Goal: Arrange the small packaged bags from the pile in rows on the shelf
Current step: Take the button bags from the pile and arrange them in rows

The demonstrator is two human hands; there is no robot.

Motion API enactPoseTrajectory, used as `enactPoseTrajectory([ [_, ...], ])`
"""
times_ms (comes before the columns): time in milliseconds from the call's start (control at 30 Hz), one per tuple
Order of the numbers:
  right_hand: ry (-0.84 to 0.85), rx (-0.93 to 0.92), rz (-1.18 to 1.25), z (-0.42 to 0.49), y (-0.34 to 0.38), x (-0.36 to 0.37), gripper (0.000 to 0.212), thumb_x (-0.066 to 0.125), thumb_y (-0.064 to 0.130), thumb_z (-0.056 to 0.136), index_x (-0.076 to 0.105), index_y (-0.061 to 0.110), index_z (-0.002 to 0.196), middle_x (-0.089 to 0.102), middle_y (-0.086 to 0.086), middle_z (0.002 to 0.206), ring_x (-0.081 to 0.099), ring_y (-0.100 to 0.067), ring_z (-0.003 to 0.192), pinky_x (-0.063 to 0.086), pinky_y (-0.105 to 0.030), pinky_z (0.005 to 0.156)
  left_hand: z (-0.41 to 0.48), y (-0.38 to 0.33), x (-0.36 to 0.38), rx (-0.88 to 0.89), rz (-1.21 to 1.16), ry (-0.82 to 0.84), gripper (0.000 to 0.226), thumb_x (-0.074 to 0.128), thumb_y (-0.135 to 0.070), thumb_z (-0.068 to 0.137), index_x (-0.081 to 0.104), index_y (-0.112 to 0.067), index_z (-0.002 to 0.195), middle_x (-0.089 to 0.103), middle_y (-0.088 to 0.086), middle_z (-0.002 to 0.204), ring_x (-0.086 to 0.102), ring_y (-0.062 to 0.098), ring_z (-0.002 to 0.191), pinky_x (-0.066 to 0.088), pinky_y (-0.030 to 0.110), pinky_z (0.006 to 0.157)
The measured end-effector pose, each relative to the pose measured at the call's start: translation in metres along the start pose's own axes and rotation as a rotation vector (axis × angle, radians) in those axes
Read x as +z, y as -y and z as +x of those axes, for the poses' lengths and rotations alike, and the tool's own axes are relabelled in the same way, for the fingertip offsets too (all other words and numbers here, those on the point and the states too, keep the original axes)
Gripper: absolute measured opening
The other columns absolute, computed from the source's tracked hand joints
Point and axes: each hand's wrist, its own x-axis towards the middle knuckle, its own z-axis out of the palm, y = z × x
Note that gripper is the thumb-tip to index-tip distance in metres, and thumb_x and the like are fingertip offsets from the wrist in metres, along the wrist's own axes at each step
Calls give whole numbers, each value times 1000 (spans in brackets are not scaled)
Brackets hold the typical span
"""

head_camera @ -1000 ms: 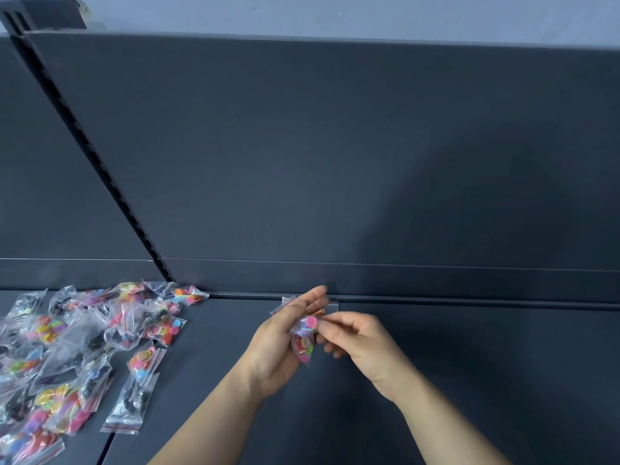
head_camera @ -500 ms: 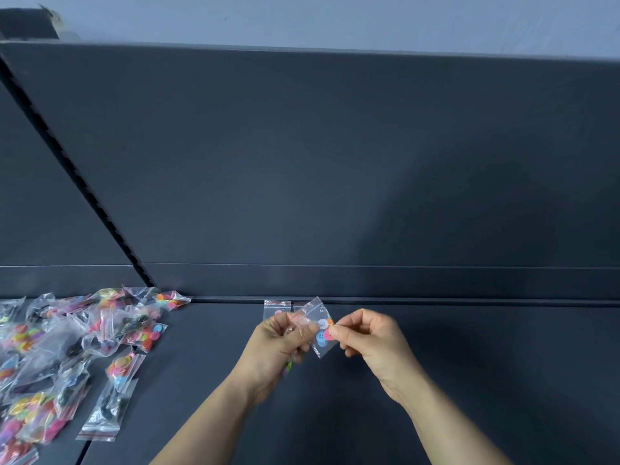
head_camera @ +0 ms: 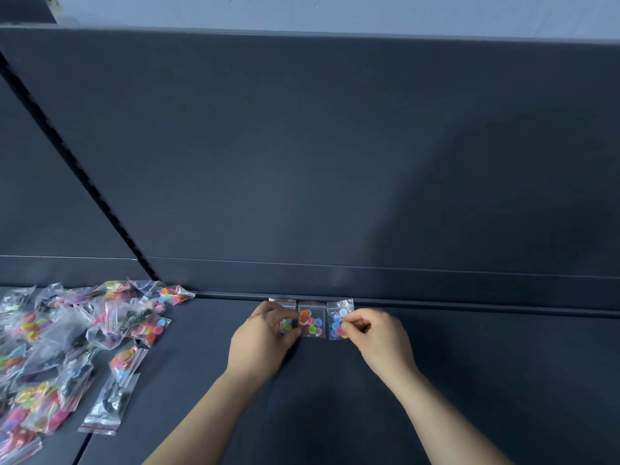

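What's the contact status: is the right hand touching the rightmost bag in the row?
Touching. In the head view the right hand pinches the rightmost bag at its right edge with its fingertips; the left hand holds the leftmost bag.

bags clear glossy plastic, crinkled; shelf matt dark, smooth.

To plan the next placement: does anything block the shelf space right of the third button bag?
Nothing visible does. Only the right hand, pinching the third button bag, is over the shelf there.
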Motion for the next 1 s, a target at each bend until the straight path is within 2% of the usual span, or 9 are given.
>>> enactPoseTrajectory([
  [67, -57, -89, -215, -1, -1, -1, 7, 67, 36, 83, 71, 31, 85, 58, 13, 89, 60, -8, 70, 49, -27, 60, 0, 2, 4, 40, 59, -5, 20, 66, -43, 84, 69, -42, 104, 52, -22, 108, 61, 3, 85, 42, 20, 64],
  [233, -56, -405, -284, -2, -18, 5, 21, 69, 32, 84, 72, 23, 103, 61, 10, 104, 57, -13, 88, 50, -28, 74, -1, 0, 8, 97, 126, -5, 26, 62, -48, 85, 65, -46, 111, 51, -19, 110, 61, 4, 81, 42, 20, 60],
  [367, -60, -461, -322, 0, -25, 7, 23, 65, 32, 85, 73, 25, 105, 65, 10, 110, 59, -18, 91, 52, -34, 80, 0, -1, 7, 59, 95, -10, 23, 63, -48, 85, 66, -44, 108, 50, -18, 101, 55, 3, 75, 36, 17, 58],
  [500, -58, -448, -330, 1, -24, 6, 23, 68, 30, 84, 73, 23, 105, 66, 7, 111, 59, -20, 92, 53, -37, 81, -4, -16, -2, -183, -567, 30, 12, 60, -33, 90, 68, -24, 90, 62, -14, 69, 57, 0, 61, 41, 15, 58],
  [600, -57, -425, -319, -3, -23, 3, 28, 71, 29, 84, 71, 22, 110, 64, 5, 114, 58, -20, 95, 52, -35, 84, -4, -26, -12, -463, -1195, 199, 26, 56, -28, 72, 60, -8, 89, 44, 3, 59, 36, 16, 47, 30, 23, 43],
  [700, -60, -348, -140, -11, -13, -8, 26, 68, 30, 87, 70, 21, 111, 61, 12, 112, 54, -9, 98, 42, -18, 85, -3, -30, -14, -484, -1382, 276, 32, 35, 1, 85, 56, 2, 109, 54, 2, 55, 50, 13, 43, 37, 22, 45],
  [767, 11, -214, 149, -21, 4, -20, 13, 67, 24, 88, 74, 20, 98, 67, 15, 93, 57, 0, 81, 41, -12, 74, -6, -36, -13, -440, -1387, 299, 30, 38, 11, 90, 57, 3, 112, 59, 7, 60, 56, 17, 52, 47, 24, 50],
  [900, 269, -78, 533, -35, 31, -37, 10, 71, 20, 85, 73, 11, 82, 72, 7, 74, 61, -4, 69, 47, -14, 69, -9, -45, -2, -346, -1371, 289, 22, 55, 5, 90, 61, -2, 111, 60, 14, 81, 58, 24, 66, 55, 29, 68],
  [1000, 205, -55, 509, -33, 26, -38, 5, 73, 17, 82, 73, 13, 78, 72, 4, 74, 60, -5, 67, 48, -20, 68, -13, -55, 4, -273, -1368, 298, 19, 64, -2, 83, 63, -1, 102, 65, 19, 82, 60, 27, 64, 55, 32, 67],
])
